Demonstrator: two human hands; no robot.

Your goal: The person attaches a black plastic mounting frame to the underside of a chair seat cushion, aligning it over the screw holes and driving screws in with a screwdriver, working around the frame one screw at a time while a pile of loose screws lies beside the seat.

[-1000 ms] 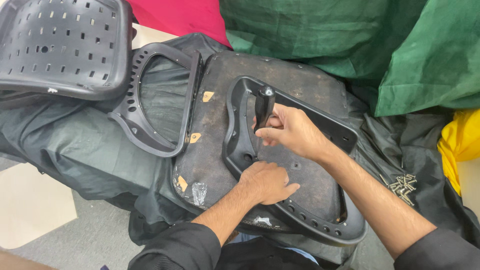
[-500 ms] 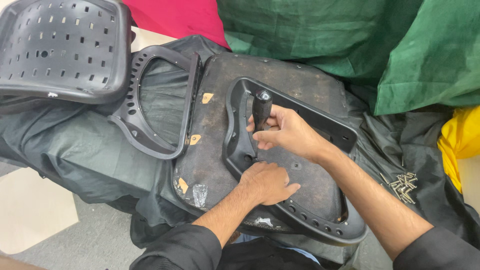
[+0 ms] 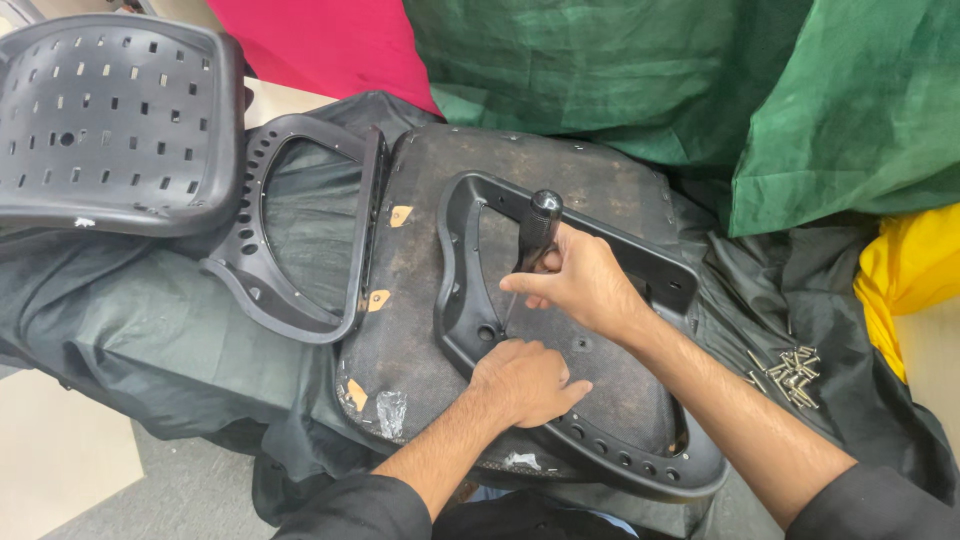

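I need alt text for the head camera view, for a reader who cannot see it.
A person's right hand holds a black-handled screwdriver upright over a black plastic frame, while the left hand presses the frame onto a dark seat board. Loose screws lie on black cloth at the right.

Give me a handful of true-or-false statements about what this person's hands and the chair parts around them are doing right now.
1. The right hand holds a black-handled screwdriver. True.
2. The left hand lifts the black plastic frame clear of the seat board. False: it presses flat on the frame, which lies on the board.
3. A pile of loose screws lies on the dark cloth to the person's right. True.
4. The perforated black seat shell lies under the hands. False: it sits off to the upper left, untouched.
5. Green fabric lies beyond the board. True.
6. The screwdriver tip points away from the frame. False: it points down at the frame's edge.
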